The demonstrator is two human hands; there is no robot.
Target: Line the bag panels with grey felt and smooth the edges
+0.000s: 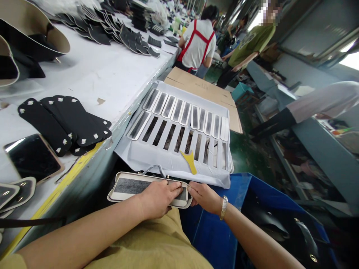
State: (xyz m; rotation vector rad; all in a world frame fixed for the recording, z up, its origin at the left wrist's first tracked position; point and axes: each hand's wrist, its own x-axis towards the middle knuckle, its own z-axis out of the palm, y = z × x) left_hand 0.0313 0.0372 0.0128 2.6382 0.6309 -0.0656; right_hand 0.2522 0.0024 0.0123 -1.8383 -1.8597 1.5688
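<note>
A long, narrow bag [126, 188] with a cream rim and a dark grey strip along its upper face is held close to my body. My left hand [159, 198] lies over its right half, fingers pressed on the strip and the edge gripped. At the right end, my right hand [204, 196] pinches the corner of the rim between thumb and fingers. Behind the bag a dark handle loop [154, 169] shows; the underside is hidden. Just beyond is a slotted white board [206, 170] bearing cream-edged strips [164, 104] and a yellow Y-shaped tool [189, 161].
On the left worktable [84, 73] lie black rounded panels [64, 119], a phone [33, 157] and stacked dark pieces [112, 33]. Cardboard [202, 87] sits beneath the board's far side. A blue bin [218, 228] at right contains black bags [269, 224]. Several people stand beyond.
</note>
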